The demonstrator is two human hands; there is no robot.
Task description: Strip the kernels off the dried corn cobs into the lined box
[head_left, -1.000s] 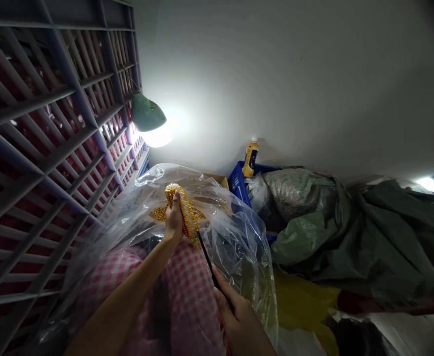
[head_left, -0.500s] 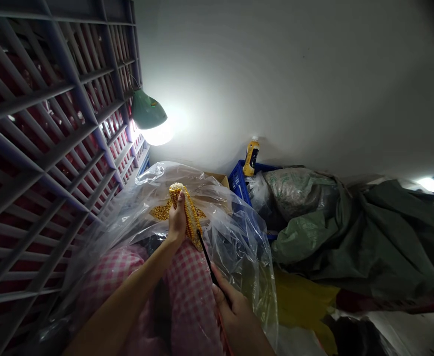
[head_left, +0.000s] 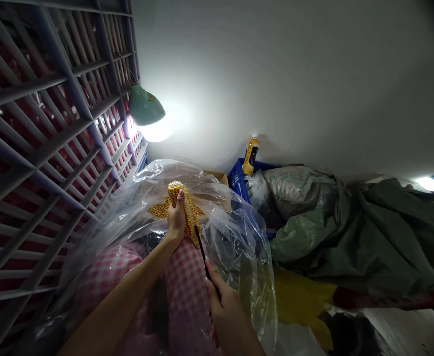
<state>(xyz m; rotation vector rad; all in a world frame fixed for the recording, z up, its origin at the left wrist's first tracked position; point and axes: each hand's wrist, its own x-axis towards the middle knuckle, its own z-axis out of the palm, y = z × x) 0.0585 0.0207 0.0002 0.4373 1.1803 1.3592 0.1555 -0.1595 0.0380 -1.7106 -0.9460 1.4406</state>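
My left hand (head_left: 175,220) is wrapped round a yellow corn cob (head_left: 186,210), holding it upright over a large clear plastic bag (head_left: 235,237). My right hand (head_left: 224,309) grips a thin dark tool (head_left: 202,252) whose tip touches the lower end of the cob. Loose yellow kernels (head_left: 160,210) lie in a small heap inside the bag behind the cob. Under both arms is pink checked cloth (head_left: 185,277) on my lap.
Stacked grey slatted crates (head_left: 46,128) with red contents rise at the left. A lit green-shaded lamp (head_left: 146,111) hangs by the white wall. A blue crate (head_left: 238,180) with a yellow bottle (head_left: 252,154) stands behind. Green sacks and dark cloth (head_left: 350,232) are piled at the right.
My right hand with the tool has shifted slightly left and up toward the cob. The left hand and cob have stayed almost still.
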